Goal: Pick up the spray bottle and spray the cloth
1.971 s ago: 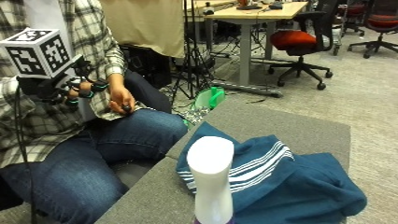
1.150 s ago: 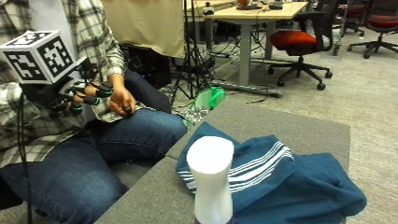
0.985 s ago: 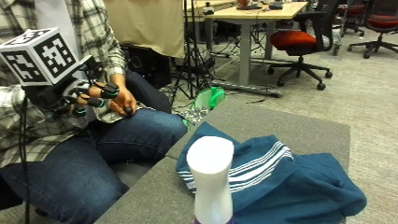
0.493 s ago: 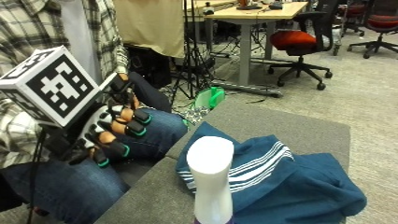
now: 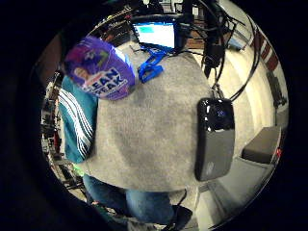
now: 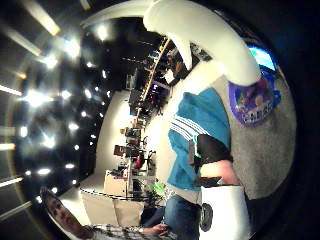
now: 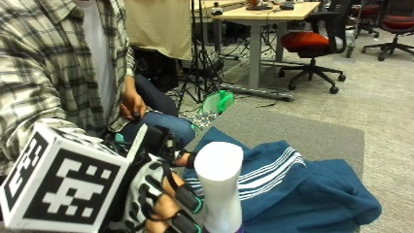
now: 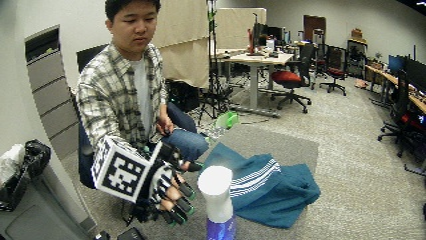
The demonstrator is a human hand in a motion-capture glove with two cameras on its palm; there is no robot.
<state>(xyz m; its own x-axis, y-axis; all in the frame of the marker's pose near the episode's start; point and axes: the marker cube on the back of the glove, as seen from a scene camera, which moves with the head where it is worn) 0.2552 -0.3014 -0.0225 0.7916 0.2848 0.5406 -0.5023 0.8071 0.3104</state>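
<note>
grey felt covers the desk (image 7: 304,128), with office chairs and other desks on the carpet behind. on it a teal cloth (image 7: 304,187) with white stripes lies crumpled. the spray bottle (image 7: 218,187), white-topped with a purple label, stands upright at the cloth's near edge, touching it. the gloved right hand (image 7: 162,199) is just beside the bottle, its fingers (image 7: 187,198) partly curled toward the white top; whether they touch it i cannot tell. the bare hand (image 7: 132,106) rests on the person's thigh.
</note>
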